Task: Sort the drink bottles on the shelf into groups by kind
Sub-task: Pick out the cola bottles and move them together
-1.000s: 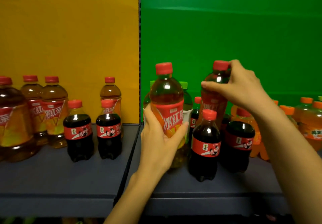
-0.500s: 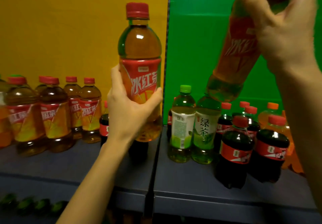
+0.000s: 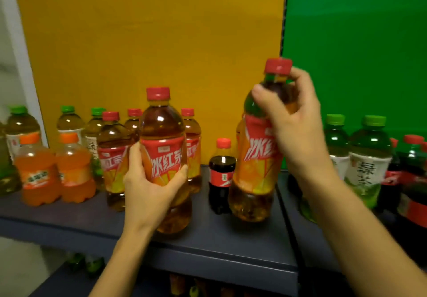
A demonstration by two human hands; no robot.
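Two red-tea bottles, one in left hand, one in right hand

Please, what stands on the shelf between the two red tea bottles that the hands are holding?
In the head view, one small cola bottle stands between the left hand's tea bottle and the right hand's tea bottle, slightly behind them.

I am looking at a yellow back panel filling the upper left and centre of the frame, with a green back panel taking the upper right. A dark perforated upright is dividing them. A white post is running down the far left edge. Dim light is falling on the dark blue-grey shelf board across the bottom.
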